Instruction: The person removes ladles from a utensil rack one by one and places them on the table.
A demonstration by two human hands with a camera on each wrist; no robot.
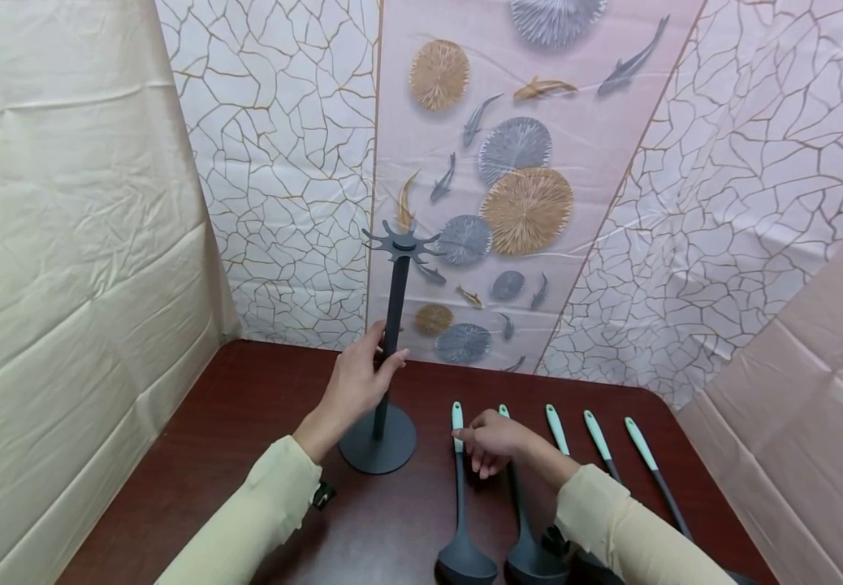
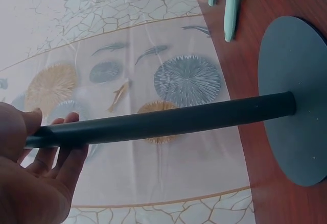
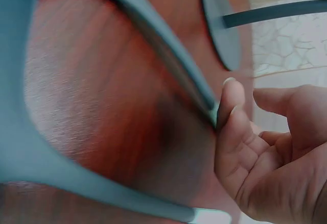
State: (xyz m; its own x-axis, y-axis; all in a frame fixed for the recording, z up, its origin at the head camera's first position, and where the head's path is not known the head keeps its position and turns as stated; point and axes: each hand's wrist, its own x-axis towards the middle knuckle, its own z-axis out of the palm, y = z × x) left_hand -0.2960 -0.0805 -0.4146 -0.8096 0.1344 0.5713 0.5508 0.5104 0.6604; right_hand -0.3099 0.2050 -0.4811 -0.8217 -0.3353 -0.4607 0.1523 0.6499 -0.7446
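My left hand (image 1: 354, 375) holds the dark upright pole (image 1: 396, 292) of a utensil stand, thumb on one side and fingers on the other. The stand has a round base (image 1: 365, 451) on the table and a ring of hooks (image 1: 401, 244) on top. To its right, my right hand (image 1: 496, 443) hovers over the mint handle of the leftmost ladle (image 1: 461, 496), fingers loosely bent. In the right wrist view a gap shows between thumb and fingertips, and the handle's end is partly hidden behind the fingers. A second ladle (image 1: 520, 512) lies beneath that hand.
Further right on the brown table (image 1: 246, 422) lie more mint-handled utensils (image 1: 641, 439), their heads mostly hidden by my right sleeve (image 1: 626, 520). A patterned cloth (image 1: 283, 203) hangs behind the table's far edge, and plain cloth (image 1: 78, 244) hangs at the left.
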